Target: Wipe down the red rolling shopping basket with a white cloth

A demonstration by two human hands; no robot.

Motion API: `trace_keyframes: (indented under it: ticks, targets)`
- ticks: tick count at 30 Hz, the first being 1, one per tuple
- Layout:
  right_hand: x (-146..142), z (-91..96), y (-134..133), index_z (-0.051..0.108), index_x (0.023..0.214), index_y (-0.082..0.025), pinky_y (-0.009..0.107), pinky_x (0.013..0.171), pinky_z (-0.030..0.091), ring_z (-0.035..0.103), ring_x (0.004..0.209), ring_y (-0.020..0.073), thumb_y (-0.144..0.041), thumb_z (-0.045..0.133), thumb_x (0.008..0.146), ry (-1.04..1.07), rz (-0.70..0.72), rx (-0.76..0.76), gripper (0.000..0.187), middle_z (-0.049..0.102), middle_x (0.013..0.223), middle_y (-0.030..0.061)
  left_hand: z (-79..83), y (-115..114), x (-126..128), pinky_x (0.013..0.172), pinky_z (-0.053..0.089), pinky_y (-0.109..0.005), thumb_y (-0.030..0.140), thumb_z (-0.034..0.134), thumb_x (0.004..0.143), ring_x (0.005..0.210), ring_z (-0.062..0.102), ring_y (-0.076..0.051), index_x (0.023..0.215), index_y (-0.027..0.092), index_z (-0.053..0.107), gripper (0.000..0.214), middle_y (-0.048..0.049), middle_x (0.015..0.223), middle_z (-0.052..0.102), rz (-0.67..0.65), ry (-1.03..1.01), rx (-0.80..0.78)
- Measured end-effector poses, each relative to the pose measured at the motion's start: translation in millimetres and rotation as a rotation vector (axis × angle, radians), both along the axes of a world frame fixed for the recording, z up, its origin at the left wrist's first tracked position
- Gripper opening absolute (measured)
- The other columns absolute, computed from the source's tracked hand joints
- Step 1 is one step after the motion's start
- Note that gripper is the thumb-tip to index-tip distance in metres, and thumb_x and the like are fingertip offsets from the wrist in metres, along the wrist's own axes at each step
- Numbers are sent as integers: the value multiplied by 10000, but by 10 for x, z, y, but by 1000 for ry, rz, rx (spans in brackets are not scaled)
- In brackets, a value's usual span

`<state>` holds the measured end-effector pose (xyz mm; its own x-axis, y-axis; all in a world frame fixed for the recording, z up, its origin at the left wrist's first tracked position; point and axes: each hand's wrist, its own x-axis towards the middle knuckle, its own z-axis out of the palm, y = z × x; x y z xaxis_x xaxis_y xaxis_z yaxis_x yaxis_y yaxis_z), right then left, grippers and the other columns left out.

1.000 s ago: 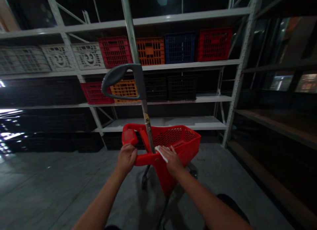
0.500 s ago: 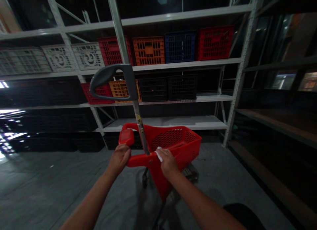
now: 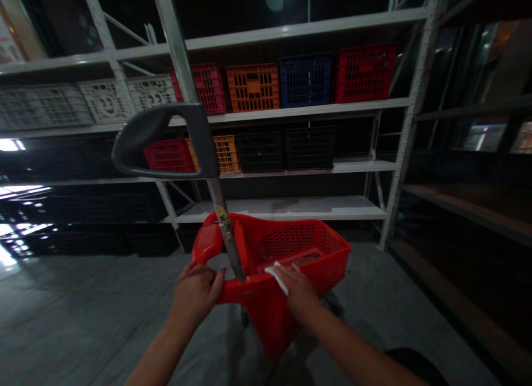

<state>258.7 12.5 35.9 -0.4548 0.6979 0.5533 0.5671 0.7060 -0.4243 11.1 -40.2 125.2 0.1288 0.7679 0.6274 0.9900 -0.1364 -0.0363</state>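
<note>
A red plastic shopping basket on wheels (image 3: 320, 253) stands on the floor in front of me, with a metal pole rising to a grey pull handle (image 3: 166, 139). My left hand (image 3: 195, 294) grips the basket's near rim, fingers curled over it. My right hand (image 3: 297, 286) lies flat on the rim to the right of the pole, pressing a white cloth (image 3: 276, 275) against the red plastic.
White metal shelving (image 3: 291, 109) faces me, holding red, orange, blue, black and white crates (image 3: 253, 87). Dark wooden shelves (image 3: 469, 209) run along the right. The floor (image 3: 83, 319) is grey concrete, with bright light at the far left.
The basket and its grey handle have tipped closer to me and to the left. Both hands stay on the rim, and the right hand with the cloth has slid slightly along it.
</note>
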Motion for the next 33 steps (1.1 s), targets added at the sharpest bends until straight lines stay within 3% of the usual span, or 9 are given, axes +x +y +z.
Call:
trace_keyframes:
  ticks: [4,7,11,13,15,20,25,27,33]
  targets:
    - [441,236,342,671,1021,-250,340,876,438,615,985,224,-75,459,774,-122,-141,-224,369,685,1002,67,-24,5,-264,952,392,-375,395,344,845,603,601,-146,491,199,544,451,-9,537,606,-98,19,42]
    - [353,551,529,663,1040,-252,304,868,446,615,990,205,-48,462,765,-73,-83,-202,397,675,1032,43,-30,-5,-392,916,426,-356,377,352,837,642,605,-161,504,216,555,422,-12,578,633,-112,35,103]
    - [-343,766,605,543,1193,-296,292,1014,329,427,1219,136,18,442,730,8,349,62,568,450,1326,-37,-24,-39,-455,872,457,-356,354,350,826,669,608,-177,504,227,562,406,-14,593,647,-95,30,147]
    - [-705,736,697,557,1167,-310,263,1014,328,420,1220,113,31,452,722,-97,613,74,571,447,1323,-69,-21,-52,-471,884,455,-354,340,355,819,648,604,-168,503,226,559,393,-9,587,645,-98,13,129]
    - [-964,672,858,585,1131,-296,247,993,352,468,1179,107,20,465,740,-159,703,26,517,519,1259,-72,-28,-54,-489,903,447,-351,330,364,811,640,601,-162,504,226,556,377,-4,583,643,-102,0,117]
    - [-1171,543,1094,571,1161,-203,304,1004,342,449,1201,163,-101,475,836,-177,495,13,354,505,1283,17,-78,-26,-532,937,421,-362,304,385,800,641,600,-148,520,216,563,344,4,587,643,-138,-15,145]
    - [-1045,457,820,490,1254,-160,278,1060,250,320,1285,139,-127,439,872,-316,788,89,386,435,1347,46,-66,-63,-482,916,425,-356,280,397,806,604,584,-128,501,198,561,356,5,557,616,-182,-41,177]
    - [-1000,479,831,475,1267,-173,263,1056,255,325,1282,128,-94,430,864,-332,824,70,413,436,1349,32,-49,-85,-444,904,430,-355,276,407,804,588,575,-124,500,193,561,350,4,549,606,-193,-49,185]
    - [-1094,626,1123,491,1248,-184,306,1038,295,373,1257,158,-89,428,858,-246,557,-24,407,403,1368,25,-41,-74,-436,917,423,-355,250,402,810,584,565,-119,496,191,544,349,9,542,591,-196,-44,174]
